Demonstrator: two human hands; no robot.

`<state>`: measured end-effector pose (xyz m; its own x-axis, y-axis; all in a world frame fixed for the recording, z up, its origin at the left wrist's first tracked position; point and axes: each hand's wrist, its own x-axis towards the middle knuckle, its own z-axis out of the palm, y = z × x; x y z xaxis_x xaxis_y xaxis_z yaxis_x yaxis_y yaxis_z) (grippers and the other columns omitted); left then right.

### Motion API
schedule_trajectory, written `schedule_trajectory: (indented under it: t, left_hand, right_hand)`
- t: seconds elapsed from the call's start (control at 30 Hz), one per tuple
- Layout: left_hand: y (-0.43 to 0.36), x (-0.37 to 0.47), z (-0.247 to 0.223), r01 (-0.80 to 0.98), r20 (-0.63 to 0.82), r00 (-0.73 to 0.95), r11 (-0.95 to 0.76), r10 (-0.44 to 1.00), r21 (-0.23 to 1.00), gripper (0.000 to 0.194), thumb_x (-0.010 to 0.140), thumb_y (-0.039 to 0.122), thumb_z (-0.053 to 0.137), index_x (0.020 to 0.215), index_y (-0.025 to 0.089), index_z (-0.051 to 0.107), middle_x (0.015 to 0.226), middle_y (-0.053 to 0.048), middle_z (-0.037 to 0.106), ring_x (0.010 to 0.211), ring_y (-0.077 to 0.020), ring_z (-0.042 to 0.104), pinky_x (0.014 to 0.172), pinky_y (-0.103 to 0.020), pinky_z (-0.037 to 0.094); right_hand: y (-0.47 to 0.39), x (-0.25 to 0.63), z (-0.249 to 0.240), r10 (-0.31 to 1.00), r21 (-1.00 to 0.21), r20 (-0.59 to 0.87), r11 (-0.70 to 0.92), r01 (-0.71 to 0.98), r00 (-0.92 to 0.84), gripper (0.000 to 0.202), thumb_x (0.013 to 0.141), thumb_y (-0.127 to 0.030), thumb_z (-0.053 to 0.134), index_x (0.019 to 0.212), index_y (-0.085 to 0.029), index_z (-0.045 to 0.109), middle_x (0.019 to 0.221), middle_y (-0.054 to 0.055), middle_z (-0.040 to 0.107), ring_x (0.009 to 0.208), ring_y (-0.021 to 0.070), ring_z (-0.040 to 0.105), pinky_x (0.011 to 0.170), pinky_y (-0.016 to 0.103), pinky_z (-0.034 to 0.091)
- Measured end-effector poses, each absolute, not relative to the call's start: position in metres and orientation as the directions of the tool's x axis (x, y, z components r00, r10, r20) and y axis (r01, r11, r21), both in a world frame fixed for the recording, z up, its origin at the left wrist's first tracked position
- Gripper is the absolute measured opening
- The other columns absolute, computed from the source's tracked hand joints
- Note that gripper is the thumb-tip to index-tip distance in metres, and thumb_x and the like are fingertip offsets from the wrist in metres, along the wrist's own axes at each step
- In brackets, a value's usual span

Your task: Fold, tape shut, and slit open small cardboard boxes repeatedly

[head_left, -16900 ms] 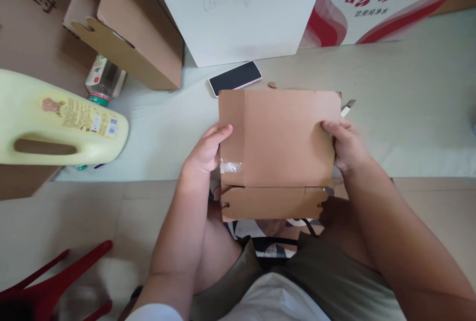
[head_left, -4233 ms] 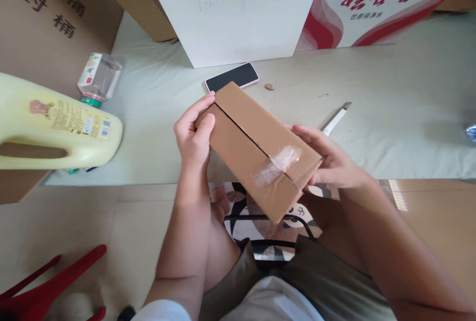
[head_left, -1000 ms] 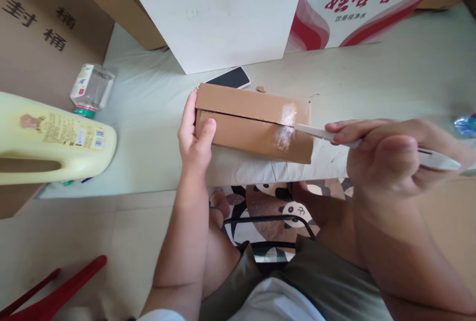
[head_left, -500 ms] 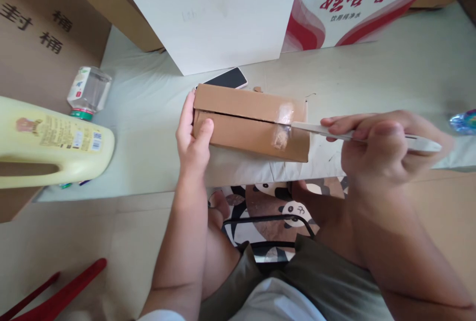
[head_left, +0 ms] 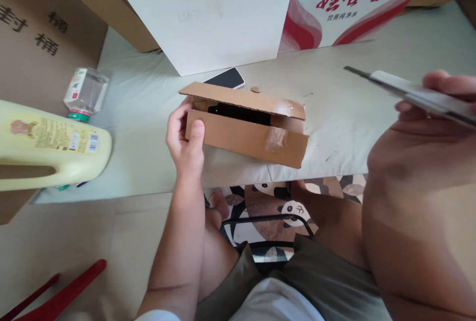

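A small brown cardboard box (head_left: 238, 135) stands on the cloth-covered table with its two top flaps parted. Something black (head_left: 241, 114) shows through the gap; its kind is hidden. Clear tape (head_left: 277, 138) clings to both flaps near the right end, split between them. My left hand (head_left: 188, 135) grips the box's left end, thumb on the near flap and fingers behind. Away to the right, my right hand (head_left: 427, 132) is closed around a white utility knife (head_left: 412, 90), its dark blade pointing left, off the box.
Behind the box lies a phone (head_left: 226, 78), with large white cartons (head_left: 208, 18) at the back. A clear bottle (head_left: 87, 90) and a big yellow jug (head_left: 55, 145) are on the left. A tiny cardboard scrap (head_left: 255, 90) rests behind the box.
The knife has left the taped seam and moved right and up in my right hand. The flaps have come apart, opening a gap. My left hand keeps its hold.
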<state>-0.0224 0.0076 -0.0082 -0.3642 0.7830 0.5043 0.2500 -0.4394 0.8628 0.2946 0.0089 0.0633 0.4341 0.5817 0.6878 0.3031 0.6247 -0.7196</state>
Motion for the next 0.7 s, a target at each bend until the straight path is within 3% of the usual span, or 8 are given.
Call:
schedule_trajectory:
  t: [0.07, 0.17, 0.3, 0.43, 0.5, 0.6, 0.63, 0.7]
  left_hand:
    - [0.008, -0.025, -0.009, 0.25, 0.549, -0.354, -0.489, 0.757, 0.836, 0.039, 0.085, 0.056, 0.072, 0.108, 0.024, 0.07, 0.135, -0.007, 0.068, 0.131, -0.0256, 0.062, 0.112, -0.042, 0.048]
    - [0.008, -0.028, -0.007, 0.142, 0.522, -0.356, -0.507, 0.775, 0.85, 0.036, 0.082, 0.058, 0.074, 0.091, 0.024, 0.071, 0.134, -0.006, 0.068, 0.127, -0.0269, 0.063, 0.111, -0.043, 0.048]
    - [0.005, -0.026, 0.008, -0.106, 0.425, -0.369, -0.492, 0.827, 0.864, 0.029, 0.078, 0.048, 0.083, 0.086, 0.023, 0.071, 0.121, -0.004, 0.071, 0.119, -0.0208, 0.066, 0.109, -0.037, 0.05]
    - [-0.002, -0.021, 0.027, -0.313, 0.409, -0.38, -0.531, 0.83, 0.787, 0.017, 0.08, 0.035, 0.085, 0.082, 0.024, 0.072, 0.107, 0.002, 0.075, 0.11, -0.0115, 0.067, 0.108, -0.029, 0.05]
    - [-0.003, -0.022, 0.032, -0.382, 0.371, -0.394, -0.516, 0.841, 0.767, 0.017, 0.077, 0.035, 0.087, 0.079, 0.026, 0.072, 0.104, 0.005, 0.076, 0.107, -0.011, 0.068, 0.106, -0.029, 0.052]
    - [-0.004, -0.029, 0.03, -0.448, 0.295, -0.433, -0.487, 0.852, 0.75, 0.018, 0.074, 0.034, 0.087, 0.074, 0.026, 0.071, 0.101, 0.007, 0.076, 0.107, -0.0128, 0.068, 0.108, -0.03, 0.052]
    - [-0.004, -0.033, 0.028, -0.473, 0.266, -0.451, -0.481, 0.852, 0.738, 0.016, 0.075, 0.034, 0.084, 0.074, 0.026, 0.07, 0.1, 0.007, 0.076, 0.108, -0.0138, 0.068, 0.11, -0.032, 0.051]
    - [-0.006, -0.042, 0.021, -0.499, 0.191, -0.532, -0.488, 0.825, 0.716, 0.012, 0.079, 0.034, 0.075, 0.075, 0.026, 0.066, 0.097, 0.007, 0.074, 0.109, -0.0152, 0.068, 0.114, -0.036, 0.048]
  right_hand:
    - [0.015, 0.286, 0.051, 0.462, -0.576, 0.817, 0.662, 0.479, 0.345, 0.02, 0.101, -0.035, 0.052, 0.088, -0.023, 0.061, 0.093, 0.001, 0.073, 0.104, 0.0214, 0.076, 0.079, 0.038, 0.064]
    - [0.026, 0.281, 0.02, 0.709, -0.487, 0.703, 0.53, 0.694, -0.047, 0.013, 0.097, -0.024, 0.052, 0.095, -0.023, 0.065, 0.097, 0.006, 0.073, 0.122, 0.0287, 0.069, 0.106, 0.054, 0.055]
    - [0.039, 0.29, -0.024, 0.861, -0.411, 0.464, 0.415, 0.811, -0.206, 0.016, 0.087, -0.018, 0.052, 0.092, -0.022, 0.067, 0.098, 0.011, 0.067, 0.113, 0.0309, 0.066, 0.098, 0.051, 0.056]
    - [0.042, 0.294, -0.046, 0.926, -0.365, 0.282, 0.347, 0.864, -0.252, 0.03, 0.077, -0.012, 0.051, 0.099, -0.02, 0.071, 0.102, 0.014, 0.064, 0.104, 0.0314, 0.062, 0.094, 0.053, 0.055]
    - [0.041, 0.291, -0.048, 0.936, -0.367, 0.22, 0.339, 0.866, -0.273, 0.036, 0.078, -0.015, 0.053, 0.109, -0.02, 0.071, 0.112, 0.016, 0.064, 0.118, 0.0366, 0.058, 0.103, 0.059, 0.05]
    - [0.035, 0.282, -0.038, 0.947, -0.407, 0.18, 0.317, 0.857, -0.265, 0.043, 0.079, -0.022, 0.058, 0.121, -0.021, 0.068, 0.137, 0.017, 0.059, 0.145, 0.0471, 0.04, 0.115, 0.073, 0.033]
    - [0.033, 0.278, -0.032, 0.946, -0.461, 0.171, 0.325, 0.826, -0.276, 0.041, 0.081, -0.025, 0.059, 0.12, -0.021, 0.069, 0.14, 0.017, 0.059, 0.147, 0.0476, 0.039, 0.117, 0.074, 0.031]
    - [0.027, 0.269, -0.021, 0.927, -0.652, 0.11, 0.34, 0.678, -0.359, 0.033, 0.089, -0.035, 0.056, 0.115, -0.021, 0.071, 0.134, 0.014, 0.065, 0.139, 0.0423, 0.052, 0.117, 0.068, 0.037]
